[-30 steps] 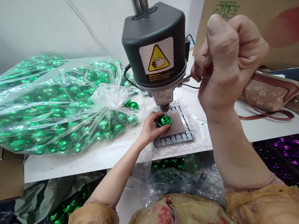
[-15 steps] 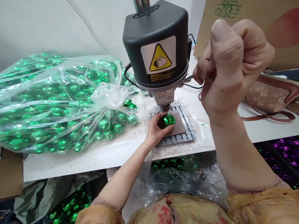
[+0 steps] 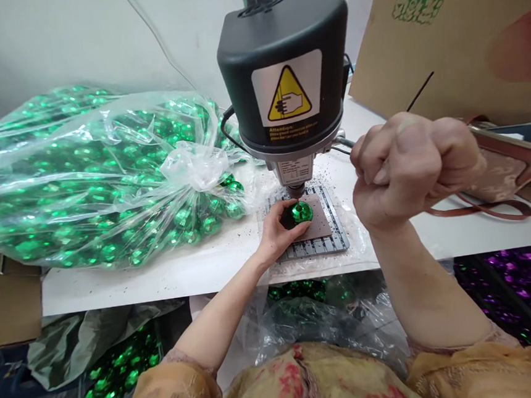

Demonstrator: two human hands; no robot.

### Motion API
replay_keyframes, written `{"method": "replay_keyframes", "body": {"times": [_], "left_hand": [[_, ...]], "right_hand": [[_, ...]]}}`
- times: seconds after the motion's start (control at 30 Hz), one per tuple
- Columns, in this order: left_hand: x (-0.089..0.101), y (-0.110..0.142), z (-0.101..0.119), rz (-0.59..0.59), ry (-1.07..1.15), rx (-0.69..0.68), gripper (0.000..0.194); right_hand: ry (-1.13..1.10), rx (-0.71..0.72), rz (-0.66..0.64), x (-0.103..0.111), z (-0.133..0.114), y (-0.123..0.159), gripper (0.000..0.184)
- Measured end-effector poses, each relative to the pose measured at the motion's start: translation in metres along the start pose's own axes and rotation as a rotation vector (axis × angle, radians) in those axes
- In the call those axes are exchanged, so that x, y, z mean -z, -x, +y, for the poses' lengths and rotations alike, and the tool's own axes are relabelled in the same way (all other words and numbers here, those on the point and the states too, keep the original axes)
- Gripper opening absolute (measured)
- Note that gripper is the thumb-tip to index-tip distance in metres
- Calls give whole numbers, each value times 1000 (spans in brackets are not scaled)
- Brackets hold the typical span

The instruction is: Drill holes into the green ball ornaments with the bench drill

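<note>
My left hand point(image 3: 278, 229) is closed round the left side of a shiny green faceted ball point(image 3: 302, 213), thumb in front and fingers behind. The ball rests on a brown pad point(image 3: 319, 222) on the slotted metal base point(image 3: 339, 242) of a bench drill press point(image 3: 284, 67). Right above the ball is the press's chuck point(image 3: 296, 190); I cannot tell whether the bit is inside the ball. Raised on the right, my right hand point(image 3: 414, 167) is a fist round the press's feed lever point(image 3: 346, 143), whose grip the fingers hide.
A clear bag point(image 3: 82, 178) full of green balls lies left on the white table point(image 3: 161, 282). A cardboard box point(image 3: 456, 40) and a patterned purse point(image 3: 508, 165) stand right. Below the table edge are green balls point(image 3: 122, 372), purple balls point(image 3: 524, 281) and clear plastic point(image 3: 314, 325).
My right hand has come down with the lever, and a thin dark rod now shows above it. My left hand still holds the ball in place. The view has shifted slightly.
</note>
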State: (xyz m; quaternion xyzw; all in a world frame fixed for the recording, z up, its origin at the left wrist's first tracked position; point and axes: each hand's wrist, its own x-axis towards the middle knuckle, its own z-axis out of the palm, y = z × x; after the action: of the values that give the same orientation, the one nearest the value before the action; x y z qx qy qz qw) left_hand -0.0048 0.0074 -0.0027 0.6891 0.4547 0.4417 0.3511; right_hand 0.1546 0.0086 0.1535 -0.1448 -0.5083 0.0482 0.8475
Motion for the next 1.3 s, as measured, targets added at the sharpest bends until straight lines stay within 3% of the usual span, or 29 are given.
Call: {"method": "replay_keyframes", "body": {"times": [0.47, 0.83, 1.0, 1.07, 1.1, 1.2, 1.3], "left_hand": [[-1, 3, 0, 62, -55, 2, 52], [-2, 4, 1, 82, -59, 8, 52], [-5, 2, 9, 129, -39, 23, 49], [-5, 4, 16, 180, -73, 24, 46], [-5, 8, 19, 215, -105, 14, 44], [-5, 33, 29, 232, -184, -140, 43], [-10, 77, 33, -36, -223, -468, 43]], "right_hand": [[-2, -5, 34, 10, 9, 15, 54], [-51, 153, -30, 18, 18, 29, 44], [10, 8, 106, 0, 6, 4, 47], [46, -135, 99, -10, 1, -14, 43], [48, -136, 86, -15, 0, -22, 41], [50, -169, 34, -21, 0, -36, 40], [23, -150, 33, -21, 1, -36, 41]]}}
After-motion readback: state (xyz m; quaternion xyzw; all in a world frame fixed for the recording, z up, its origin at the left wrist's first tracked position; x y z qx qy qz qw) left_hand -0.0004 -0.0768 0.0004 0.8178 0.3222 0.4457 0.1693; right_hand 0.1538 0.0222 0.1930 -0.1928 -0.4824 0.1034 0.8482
